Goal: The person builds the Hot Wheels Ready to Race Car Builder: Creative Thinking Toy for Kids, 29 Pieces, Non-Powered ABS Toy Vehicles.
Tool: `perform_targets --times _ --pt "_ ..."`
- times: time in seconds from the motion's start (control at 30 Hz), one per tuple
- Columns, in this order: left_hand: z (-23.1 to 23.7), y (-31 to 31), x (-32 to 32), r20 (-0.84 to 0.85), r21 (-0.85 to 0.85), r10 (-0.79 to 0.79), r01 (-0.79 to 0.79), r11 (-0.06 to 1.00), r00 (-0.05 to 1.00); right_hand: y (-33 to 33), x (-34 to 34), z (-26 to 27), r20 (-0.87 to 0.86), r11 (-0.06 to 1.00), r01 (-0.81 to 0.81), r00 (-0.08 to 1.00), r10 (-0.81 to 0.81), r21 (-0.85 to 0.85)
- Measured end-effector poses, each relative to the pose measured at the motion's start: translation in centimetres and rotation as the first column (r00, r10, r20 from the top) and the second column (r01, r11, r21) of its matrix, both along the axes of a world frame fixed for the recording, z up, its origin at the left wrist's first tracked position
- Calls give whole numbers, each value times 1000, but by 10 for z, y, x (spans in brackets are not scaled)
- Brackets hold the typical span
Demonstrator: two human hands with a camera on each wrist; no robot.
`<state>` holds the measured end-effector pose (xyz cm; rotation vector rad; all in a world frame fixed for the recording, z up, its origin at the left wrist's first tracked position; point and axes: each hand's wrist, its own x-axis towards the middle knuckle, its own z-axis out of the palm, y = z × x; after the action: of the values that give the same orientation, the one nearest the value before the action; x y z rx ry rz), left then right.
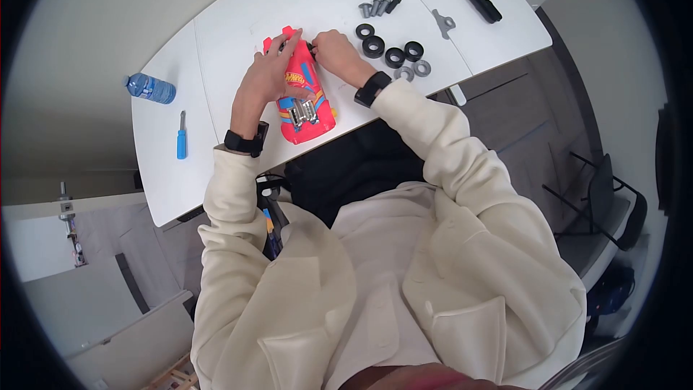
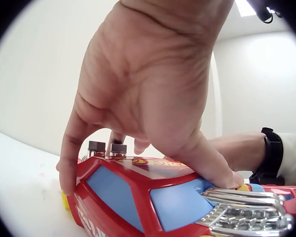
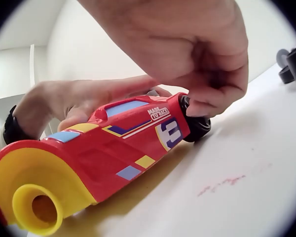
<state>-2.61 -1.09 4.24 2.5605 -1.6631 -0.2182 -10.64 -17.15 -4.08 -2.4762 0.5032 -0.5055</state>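
A red toy car (image 1: 308, 127) with blue windows and a chrome engine (image 1: 302, 113) lies on the white table. My left hand (image 1: 267, 76) spans its roof and grips it, thumb (image 2: 222, 173) by the engine and fingers reaching down over the body. At the car's far end my right hand (image 1: 338, 52) pinches a black wheel (image 3: 198, 129) against the side, its fingertips on the wheel's rim. Closer to the right wrist camera, a yellow hub (image 3: 38, 210) stands out in the open wheel arch. Two grey square-headed pieces (image 2: 97, 147) stick up behind the roof.
Right of the hands lie several black wheels (image 1: 373, 47), grey rings (image 1: 421, 68), grey bolts (image 1: 375, 7), a flat grey tool (image 1: 443, 24) and a long black part (image 1: 484, 6). A blue screwdriver (image 1: 181, 143) and a water bottle (image 1: 151, 89) are on the left. The table's edge (image 1: 238, 157) is nearby.
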Motion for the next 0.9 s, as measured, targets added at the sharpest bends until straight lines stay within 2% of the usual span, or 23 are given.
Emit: perform_targets --times 0.13,0.27,0.33,0.37,0.4,0.47,0.53,0.6,0.63,0.7,0.73,0.77,0.8,0.83,0.87,0.9 --pt "-1 2 0 12 -34 -11 11 999 1000 -1 -2 12 -68 1000 -23 997 22 -14" --pt "-5 4 2 -26 -46 8 -9 999 1000 -3 -26 29 -40 998 -35 999 33 -56" --pt "-8 4 4 -63 -79 6 -11 997 998 -2 -46 52 -81 967 109 988 -131 -231" --pt "-9 7 4 -100 -104 5 -15 994 995 -3 -56 58 -16 936 166 984 -180 -310" --pt "-10 8 3 -140 -130 -1 -18 991 990 -2 -64 63 -20 935 154 985 -169 -319" --pt "0 12 -6 -177 -117 16 -37 992 984 4 -79 70 -48 817 224 955 -292 -531" --pt "-5 17 -4 -205 -109 30 -53 993 978 0 -81 57 -112 807 176 952 -286 -563" --pt "-31 21 10 -145 -229 -56 21 973 988 2 -84 52 -195 823 123 942 -273 -555" --pt "-19 24 4 -147 -241 -46 10 971 988 4 -83 52 -245 819 102 927 -284 -565" --pt "14 33 -15 136 -107 134 -120 987 982 3 -84 52 -226 814 89 938 -262 -574" --pt "17 37 -8 137 -120 152 -136 984 979 4 -82 61 -198 811 90 949 -246 -578" --pt "18 42 2 -40 -259 13 -23 965 999 7 -80 70 -201 819 114 942 -269 -563" --pt "19 47 10 -188 -414 -151 61 908 971 8 -77 80 -199 815 95 947 -250 -572" --pt "25 51 8 -194 -420 -129 37 907 972 12 -76 91 -57 875 19 997 -53 -483" --pt "35 53 2 -228 -506 -226 83 858 947 16 -74 98 102 914 -84 986 135 -396" --pt "40 55 -2 -245 -590 -321 122 798 915 19 -66 101 177 917 -230 938 298 -325"
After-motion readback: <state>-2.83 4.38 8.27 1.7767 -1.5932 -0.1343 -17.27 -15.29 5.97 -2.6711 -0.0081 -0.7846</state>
